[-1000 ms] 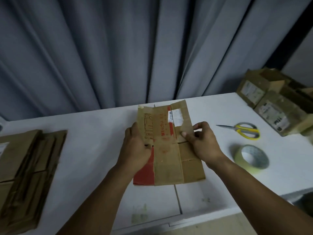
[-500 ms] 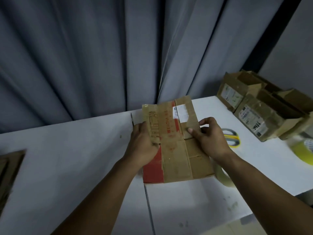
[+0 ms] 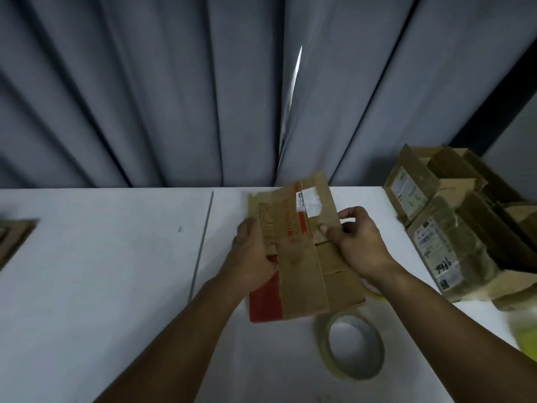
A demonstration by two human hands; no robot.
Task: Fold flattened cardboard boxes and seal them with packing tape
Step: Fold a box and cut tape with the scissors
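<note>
A flattened cardboard box (image 3: 302, 257) is held just above the white surface (image 3: 116, 271) between both hands, the left hand (image 3: 251, 254) gripping its left edge and the right hand (image 3: 357, 242) pinching its right flap, a tape roll (image 3: 353, 349) lying nearby.

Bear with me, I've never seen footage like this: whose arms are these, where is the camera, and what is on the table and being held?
There is no machine here. These are a person's two bare arms, filmed by a wide-angle camera worn on their head, looking forward and down. The left hand and right hand each grip a side edge of a flattened brown cardboard box with a red strip and white label. On the white table, nearest the viewer, lies a pale roll of packing tape. To the right sit folded-up brown cardboard boxes with paper labels. At the far left edge is flat brown cardboard. A grey curtain hangs behind.
</note>
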